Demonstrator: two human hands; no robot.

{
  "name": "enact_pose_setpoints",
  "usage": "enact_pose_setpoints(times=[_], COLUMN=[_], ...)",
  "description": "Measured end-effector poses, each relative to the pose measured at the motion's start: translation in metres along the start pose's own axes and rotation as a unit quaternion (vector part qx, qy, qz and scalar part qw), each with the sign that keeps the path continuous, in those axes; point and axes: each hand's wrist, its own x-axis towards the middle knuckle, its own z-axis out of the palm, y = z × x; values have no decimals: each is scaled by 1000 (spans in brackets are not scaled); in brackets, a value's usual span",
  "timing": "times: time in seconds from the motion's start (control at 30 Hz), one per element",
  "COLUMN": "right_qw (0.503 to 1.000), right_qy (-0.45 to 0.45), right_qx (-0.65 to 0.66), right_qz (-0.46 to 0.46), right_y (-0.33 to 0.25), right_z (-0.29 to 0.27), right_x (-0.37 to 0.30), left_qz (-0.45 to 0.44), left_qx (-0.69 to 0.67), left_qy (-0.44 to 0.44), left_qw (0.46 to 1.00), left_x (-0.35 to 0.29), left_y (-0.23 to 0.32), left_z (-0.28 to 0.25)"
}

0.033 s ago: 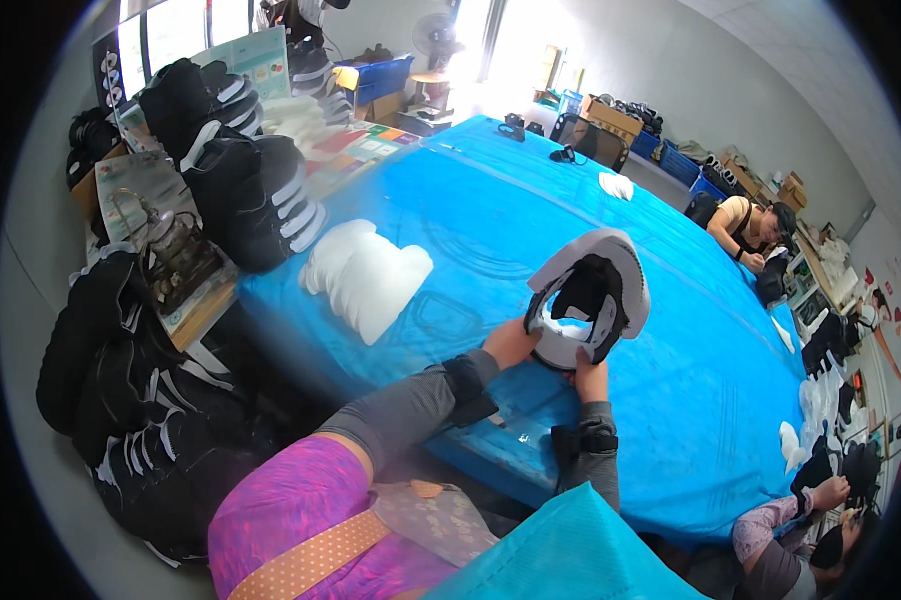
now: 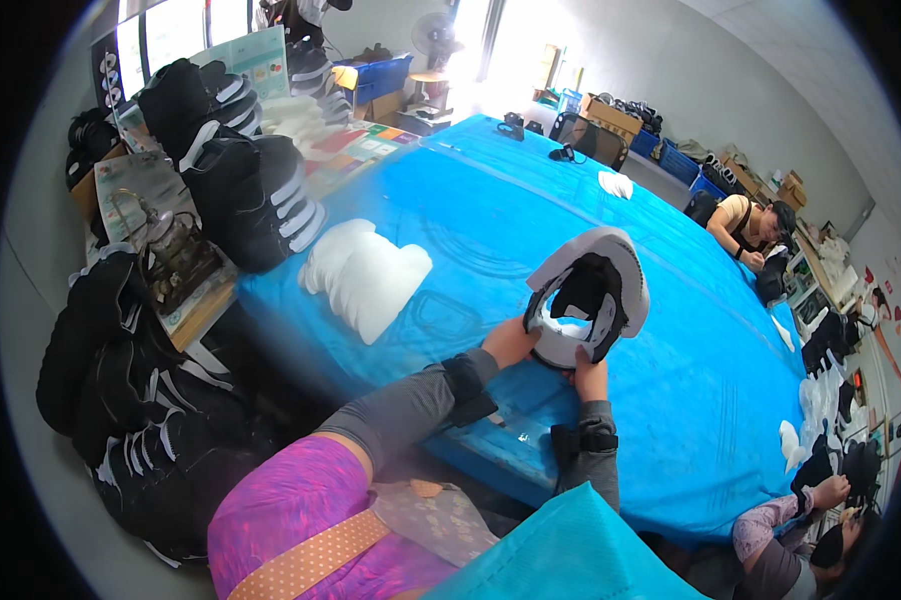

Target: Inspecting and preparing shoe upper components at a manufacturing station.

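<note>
A shoe upper (image 2: 618, 275), black inside with a pale grey outer edge and a white band at the near end, is held up above the blue-covered table. My left hand (image 2: 510, 342) grips its near left side, the fingers partly hidden behind it. My right hand (image 2: 589, 376) pinches the near right edge with the thumb against the white band. To the left of my hands, a fanned stack of white curved pieces (image 2: 368, 278) lies on the table, apart from both hands.
Stacks of black uppers with white stripes (image 2: 245, 200) crowd the left side, and more (image 2: 150, 440) hang lower down. A blue cover (image 2: 690, 400) spreads over the table. One co-worker (image 2: 745, 230) sits at the far right, another (image 2: 780, 540) at the lower right.
</note>
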Motion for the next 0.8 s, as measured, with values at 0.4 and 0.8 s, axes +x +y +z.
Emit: enact_pose_setpoints(times=[0.4,0.8], right_qw=[1000,967], right_qy=[-7,-247], right_qx=[-2,-47], right_qz=[24,46], right_y=[-22,-67], right_z=[1,-55], right_x=[-12,-22], left_qz=[-14,-52], left_qx=[9,-126], left_qy=[-21,27], left_qw=[1000,990], left_x=[4,25], left_y=[-6,-20], left_z=[-1,2])
